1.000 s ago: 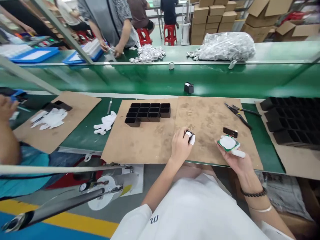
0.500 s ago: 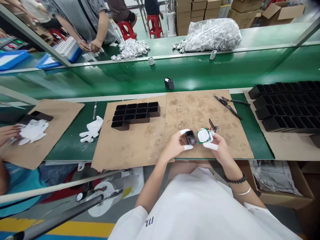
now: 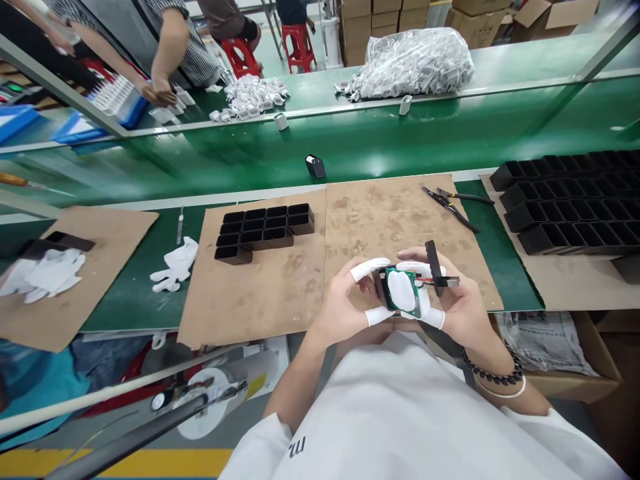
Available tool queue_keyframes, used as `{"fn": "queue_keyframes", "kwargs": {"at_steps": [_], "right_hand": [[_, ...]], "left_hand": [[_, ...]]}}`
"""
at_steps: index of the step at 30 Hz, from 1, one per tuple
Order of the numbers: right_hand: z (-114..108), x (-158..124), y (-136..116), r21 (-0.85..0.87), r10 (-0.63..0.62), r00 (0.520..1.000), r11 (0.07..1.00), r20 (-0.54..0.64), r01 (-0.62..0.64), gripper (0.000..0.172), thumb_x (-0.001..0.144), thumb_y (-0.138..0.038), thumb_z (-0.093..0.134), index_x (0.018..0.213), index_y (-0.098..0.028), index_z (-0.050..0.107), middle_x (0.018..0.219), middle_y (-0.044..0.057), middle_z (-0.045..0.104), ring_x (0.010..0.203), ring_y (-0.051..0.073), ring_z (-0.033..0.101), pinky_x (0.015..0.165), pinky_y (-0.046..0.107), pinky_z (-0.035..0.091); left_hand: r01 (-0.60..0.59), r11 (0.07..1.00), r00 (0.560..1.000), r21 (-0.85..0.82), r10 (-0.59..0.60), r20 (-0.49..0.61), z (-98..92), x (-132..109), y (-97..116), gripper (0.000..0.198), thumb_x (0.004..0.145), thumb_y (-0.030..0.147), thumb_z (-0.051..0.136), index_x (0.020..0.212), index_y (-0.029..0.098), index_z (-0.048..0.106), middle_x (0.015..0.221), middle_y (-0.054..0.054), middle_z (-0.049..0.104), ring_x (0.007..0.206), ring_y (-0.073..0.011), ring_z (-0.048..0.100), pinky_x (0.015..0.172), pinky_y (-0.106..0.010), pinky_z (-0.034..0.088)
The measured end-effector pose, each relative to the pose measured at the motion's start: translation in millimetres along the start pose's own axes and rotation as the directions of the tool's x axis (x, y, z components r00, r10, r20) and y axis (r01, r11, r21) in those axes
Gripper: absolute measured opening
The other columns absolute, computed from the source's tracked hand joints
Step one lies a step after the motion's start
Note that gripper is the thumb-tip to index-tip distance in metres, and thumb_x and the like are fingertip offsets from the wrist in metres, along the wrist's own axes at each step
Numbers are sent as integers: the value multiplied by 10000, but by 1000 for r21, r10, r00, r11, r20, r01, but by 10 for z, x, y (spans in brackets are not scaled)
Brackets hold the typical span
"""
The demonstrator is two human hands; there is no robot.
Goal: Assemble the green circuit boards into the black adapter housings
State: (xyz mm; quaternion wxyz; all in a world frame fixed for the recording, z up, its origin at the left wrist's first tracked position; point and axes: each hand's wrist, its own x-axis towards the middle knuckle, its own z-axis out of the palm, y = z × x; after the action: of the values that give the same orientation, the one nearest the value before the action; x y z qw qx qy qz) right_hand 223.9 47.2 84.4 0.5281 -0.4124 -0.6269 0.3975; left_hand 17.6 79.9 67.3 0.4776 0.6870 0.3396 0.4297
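Note:
My left hand, with white finger cots on thumb and finger, is closed round a small black plastic case. A green circuit board with a white round pad on it sits at the mouth of the case, partly over it; how far it is inside I cannot tell. My right hand grips the board's right side, also in white finger cots. Red and black wires run from the board to a black end cap with a metal plug, which lies against the right fingers.
Black open cases stand in rows on cardboard to the left, and many more at the right. Pliers lie at the back right. White gloves lie left. Beyond the green belt, a co-worker's hands handle white parts.
My hands have come together, bringing the circuit board from beside the case to its opening. The end cap now stands upright near my right fingers. The neighbour's hand at left has left view.

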Motion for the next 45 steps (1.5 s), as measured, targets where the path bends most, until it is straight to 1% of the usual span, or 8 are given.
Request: {"fn": "queue_keyframes", "kwargs": {"at_steps": [7, 11, 16, 23, 29, 36, 41, 45], "right_hand": [[-12, 0, -107, 18, 47, 998, 999, 34, -48, 512, 692, -199, 943, 1160, -321, 777, 1344, 53, 688, 1267, 271, 649, 1083, 373, 547], [12, -7, -138, 59, 129, 991, 990, 45, -132, 465, 743, -199, 906, 1171, -319, 769, 1337, 40, 700, 1251, 251, 662, 1060, 348, 557], [48, -18, -157, 89, 209, 978, 974, 21, -210, 439, 727, -250, 927, 1136, -304, 775, 1271, 40, 730, 1163, 239, 694, 989, 323, 578], [69, -28, -173, 62, 227, 974, 972, 22, -228, 484, 692, -306, 955, 1144, -300, 781, 1221, 42, 737, 1124, 237, 696, 970, 326, 591], [68, -3, -203, 42, 210, 978, 977, 1, -209, 372, 730, -364, 924, 1067, -275, 794, 1211, 67, 736, 1117, 254, 700, 958, 352, 601], [64, -15, -168, 55, 207, 978, 977, -1, -207, 402, 662, -366, 966, 1013, -269, 794, 1199, 67, 723, 1082, 257, 701, 916, 357, 614], [63, -34, -169, 79, 203, 979, 976, 0, -202, 410, 672, -362, 963, 1036, -278, 793, 1191, 61, 728, 1057, 246, 705, 911, 349, 610], [61, -42, -179, 68, 201, 980, 977, 4, -200, 434, 688, -358, 955, 1080, -276, 787, 1206, 69, 728, 1114, 259, 698, 949, 360, 601]], "left_hand": [[-24, 1000, 1000, -4, 24, 19, -19, -4, 29, 643, 690, 210, 904, 1291, 266, 682, 1079, -37, 639, 796, -125, 564, 710, -246, 507], [-46, 999, 999, 17, 45, 15, -29, 7, 61, 640, 691, 199, 900, 1290, 259, 681, 1074, -33, 636, 789, -122, 566, 719, -252, 514], [-37, 999, 999, 6, 37, 14, -38, -7, 51, 619, 691, 186, 897, 1271, 259, 691, 1076, -32, 635, 769, -117, 582, 720, -261, 527], [-27, 1000, 999, -11, 27, 21, -45, -16, 26, 618, 692, 191, 895, 1271, 263, 688, 1077, -27, 622, 752, -109, 593, 728, -271, 529], [-11, 999, 1000, -32, 12, 22, -39, -8, 33, 607, 677, 181, 896, 1246, 244, 696, 1072, -31, 635, 747, -110, 594, 719, -269, 529], [0, 999, 1000, -33, 1, 27, -22, 0, 42, 579, 687, 200, 883, 1234, 238, 697, 1057, -40, 638, 719, -117, 603, 724, -292, 546], [-30, 999, 999, -27, 30, 32, -19, -3, 45, 591, 693, 192, 881, 1251, 248, 693, 1062, -38, 645, 738, -125, 618, 752, -299, 556], [-62, 998, 997, -24, 63, 40, -23, -8, 42, 601, 700, 169, 874, 1265, 259, 690, 1068, -31, 647, 761, -126, 620, 774, -297, 558]]}}
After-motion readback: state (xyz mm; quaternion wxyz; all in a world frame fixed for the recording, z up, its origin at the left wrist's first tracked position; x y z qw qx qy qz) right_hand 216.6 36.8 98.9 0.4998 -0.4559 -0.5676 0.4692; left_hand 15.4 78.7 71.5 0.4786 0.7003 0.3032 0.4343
